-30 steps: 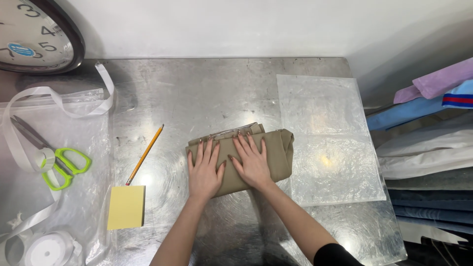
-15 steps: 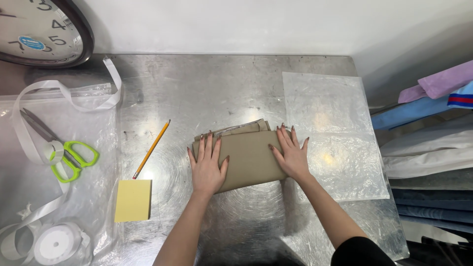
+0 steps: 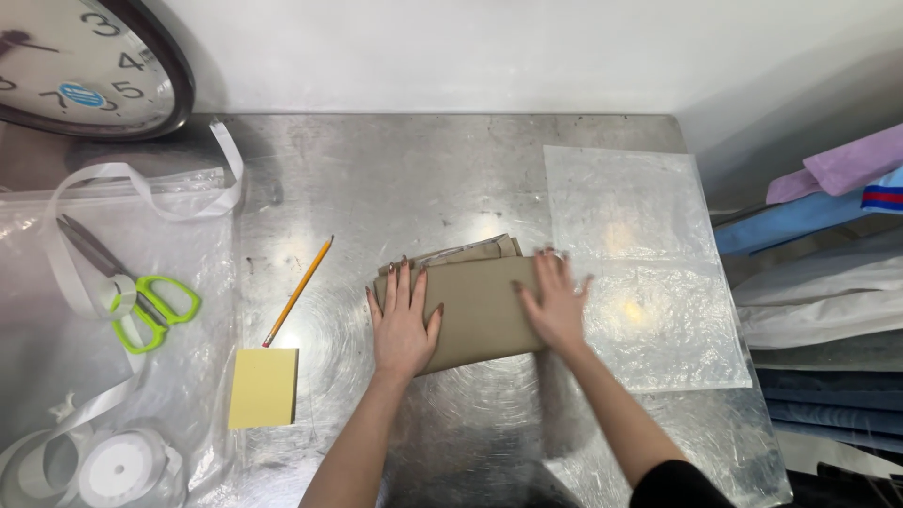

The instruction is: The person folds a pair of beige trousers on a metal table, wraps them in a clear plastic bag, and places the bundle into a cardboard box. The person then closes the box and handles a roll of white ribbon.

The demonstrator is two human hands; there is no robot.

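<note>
Head view: folded tan cloth, long axis left-right, under flat open left hand and right hand, neither gripping.

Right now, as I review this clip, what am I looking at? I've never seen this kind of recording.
The single view comes from a camera worn on a person's head, looking down at a metal table. There is no machine, only two bare hands. The left hand and right hand lie flat on a folded tan cloth, gripping nothing. Beside it to the right lies a clear plastic bag. To the left lie a pencil, a yellow sticky-note pad, green-handled scissors and white ribbon. A wall clock leans at the back.
</note>
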